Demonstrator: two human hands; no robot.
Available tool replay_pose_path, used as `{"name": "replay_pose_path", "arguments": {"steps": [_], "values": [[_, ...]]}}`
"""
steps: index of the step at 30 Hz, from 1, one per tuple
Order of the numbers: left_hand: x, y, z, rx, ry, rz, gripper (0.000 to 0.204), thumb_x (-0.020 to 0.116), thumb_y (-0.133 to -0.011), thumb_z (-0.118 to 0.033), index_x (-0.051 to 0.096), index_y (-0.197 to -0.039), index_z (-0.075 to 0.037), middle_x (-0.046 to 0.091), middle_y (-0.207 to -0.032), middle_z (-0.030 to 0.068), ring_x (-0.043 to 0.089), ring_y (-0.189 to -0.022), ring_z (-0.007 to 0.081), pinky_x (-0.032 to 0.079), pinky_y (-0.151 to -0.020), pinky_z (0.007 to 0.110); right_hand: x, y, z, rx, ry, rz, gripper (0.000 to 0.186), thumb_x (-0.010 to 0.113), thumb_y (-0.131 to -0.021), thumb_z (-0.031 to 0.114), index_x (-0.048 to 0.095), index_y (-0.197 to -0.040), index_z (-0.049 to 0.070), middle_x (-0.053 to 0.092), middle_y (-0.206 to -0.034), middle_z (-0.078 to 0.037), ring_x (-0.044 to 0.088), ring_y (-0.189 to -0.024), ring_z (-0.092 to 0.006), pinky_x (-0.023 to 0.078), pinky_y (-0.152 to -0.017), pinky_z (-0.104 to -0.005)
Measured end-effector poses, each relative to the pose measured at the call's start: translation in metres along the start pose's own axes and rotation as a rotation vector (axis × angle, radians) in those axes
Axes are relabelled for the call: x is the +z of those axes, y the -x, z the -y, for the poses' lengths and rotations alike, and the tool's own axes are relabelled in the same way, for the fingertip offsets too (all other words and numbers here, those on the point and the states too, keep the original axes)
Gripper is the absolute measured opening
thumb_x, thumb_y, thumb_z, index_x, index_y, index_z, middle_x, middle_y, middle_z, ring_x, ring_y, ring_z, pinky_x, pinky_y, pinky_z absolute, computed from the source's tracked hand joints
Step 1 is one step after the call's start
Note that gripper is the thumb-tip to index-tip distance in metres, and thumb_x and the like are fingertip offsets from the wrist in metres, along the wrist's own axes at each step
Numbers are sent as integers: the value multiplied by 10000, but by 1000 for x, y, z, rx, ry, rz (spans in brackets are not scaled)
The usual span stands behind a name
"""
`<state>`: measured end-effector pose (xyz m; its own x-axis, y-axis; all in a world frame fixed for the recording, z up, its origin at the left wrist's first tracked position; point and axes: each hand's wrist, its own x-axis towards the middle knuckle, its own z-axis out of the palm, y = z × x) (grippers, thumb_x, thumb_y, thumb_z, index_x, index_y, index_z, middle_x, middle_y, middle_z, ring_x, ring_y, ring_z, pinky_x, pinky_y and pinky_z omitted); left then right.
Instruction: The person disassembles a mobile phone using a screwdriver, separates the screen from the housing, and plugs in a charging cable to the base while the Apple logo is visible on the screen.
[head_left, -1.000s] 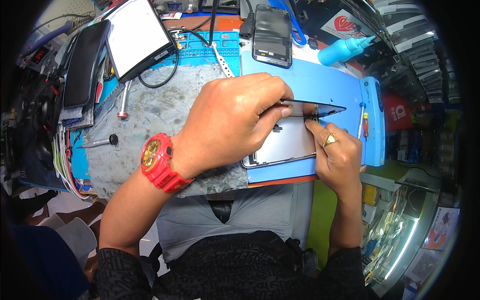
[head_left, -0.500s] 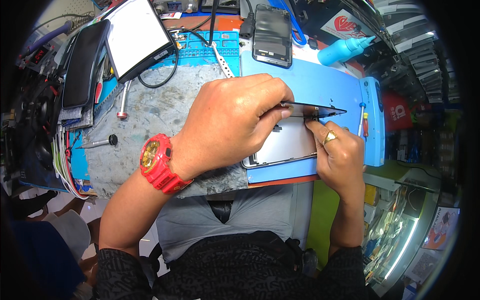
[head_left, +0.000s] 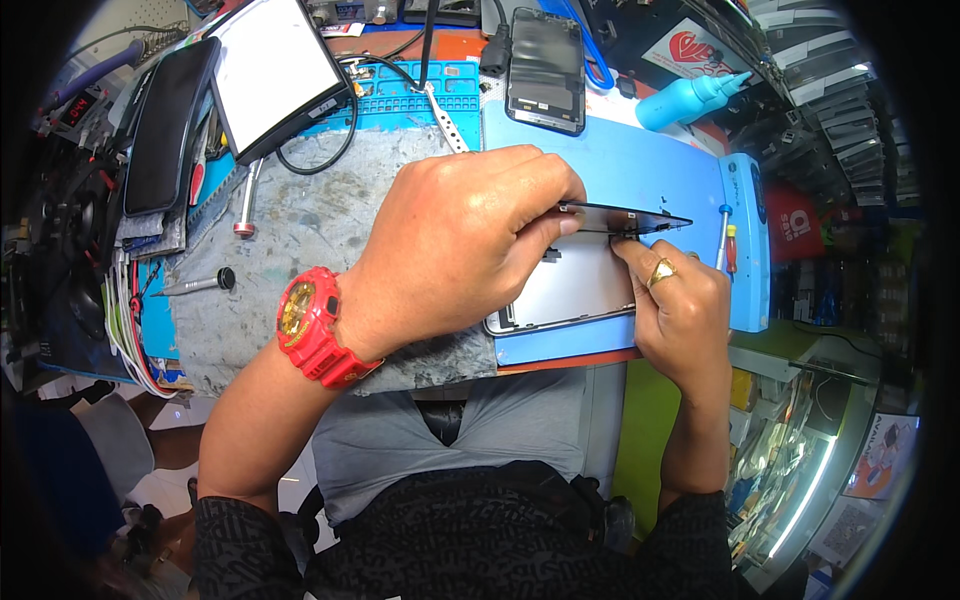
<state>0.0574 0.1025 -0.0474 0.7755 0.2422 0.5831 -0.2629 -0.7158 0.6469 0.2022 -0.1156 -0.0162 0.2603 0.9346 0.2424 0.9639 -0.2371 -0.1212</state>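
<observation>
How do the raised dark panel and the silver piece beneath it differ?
The dark panel is tilted up in the left hand; the silver piece lies flat on the blue surface. The dark panel looks blackish and glossy; the silver piece, pale and metallic. Both show straight edges.

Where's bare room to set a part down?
Grey mat: between the black-capped tool and red watch. Blue mat: mostly bare between the dark panel and tilted panel. Crowded: the open device, with left grip and right grip over it; far left, with the phone; right edge, with screwdrivers.
</observation>
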Motion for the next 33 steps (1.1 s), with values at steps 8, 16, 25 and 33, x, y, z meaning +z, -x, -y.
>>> {"name": "replay_pose_path", "arguments": {"steps": [8, 16, 25, 33], "values": [[1, -1, 1, 10, 0, -5, 140, 834, -880, -21, 752, -994, -13, 733, -861, 112, 735, -746, 255, 567, -664, 347, 0, 0, 1, -6, 16, 3, 358, 698, -812, -53, 787, -1143, 50, 688, -823, -111, 678, -665, -309, 530, -608, -428], [0, 0, 0, 11, -28, 9, 141, 835, -877, -24, 750, -990, -20, 736, -867, 110, 738, -755, 260, 569, -667, 353, 0, -2, 2, -2, 38, 14, 347, 695, -816, -51, 792, -1131, 58, 678, -809, -109, 674, -661, -309, 523, -604, -425], [1, 1, 0, 1, -10, -1, 140, 836, -880, -30, 750, -990, -20, 736, -863, 111, 736, -750, 255, 569, -665, 348, 0, 0, -2, 12, -15, 12, 343, 708, -814, -38, 792, -1129, 67, 670, -800, -101, 666, -656, -306, 517, -602, -428], [2, 0, 0, 5, -14, 0, 141, 835, -877, -27, 750, -990, -23, 732, -856, 108, 733, -743, 254, 565, -659, 348, 0, -1, 0, -7, 36, 13, 353, 683, -802, -38, 790, -1122, 67, 655, -789, -98, 659, -646, -304, 517, -593, -431]]}}
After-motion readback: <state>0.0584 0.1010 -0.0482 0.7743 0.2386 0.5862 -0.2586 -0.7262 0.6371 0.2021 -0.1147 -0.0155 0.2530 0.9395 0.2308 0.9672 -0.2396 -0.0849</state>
